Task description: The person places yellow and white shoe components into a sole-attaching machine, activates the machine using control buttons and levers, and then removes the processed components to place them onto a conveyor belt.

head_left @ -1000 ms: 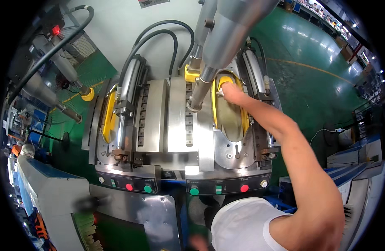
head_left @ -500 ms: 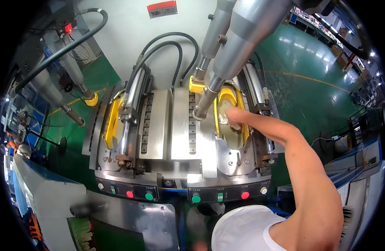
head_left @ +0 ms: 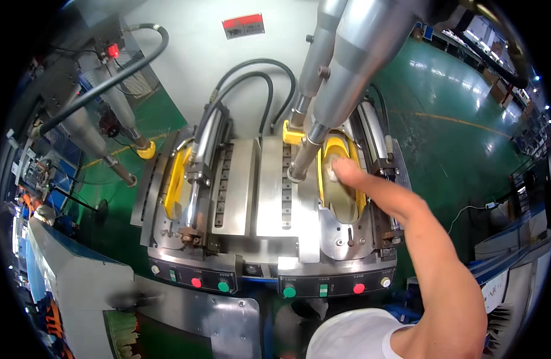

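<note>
My right hand point(head_left: 348, 172) is closed on a small crumpled white cloth point(head_left: 331, 172). It presses the cloth against the beige, sole-shaped pad point(head_left: 340, 203) at the machine's right station. Around the pad runs a yellow frame point(head_left: 322, 179), with a curved yellow piece point(head_left: 335, 145) at its far end, just beyond my fingers. My right forearm reaches in over the right side of the station. My left hand is out of the picture.
Metal press rods point(head_left: 305, 152) hang close on the left of my hand. A matching left station point(head_left: 176, 182) has its own yellow frame. Button panels point(head_left: 338, 286) line the front edge. Hydraulic cylinders point(head_left: 371, 134) and black hoses point(head_left: 269, 90) stand around the stations.
My right hand has slid the cloth toward the far end of the pad, uncovering more of its near part. The whole view has shifted slightly.
</note>
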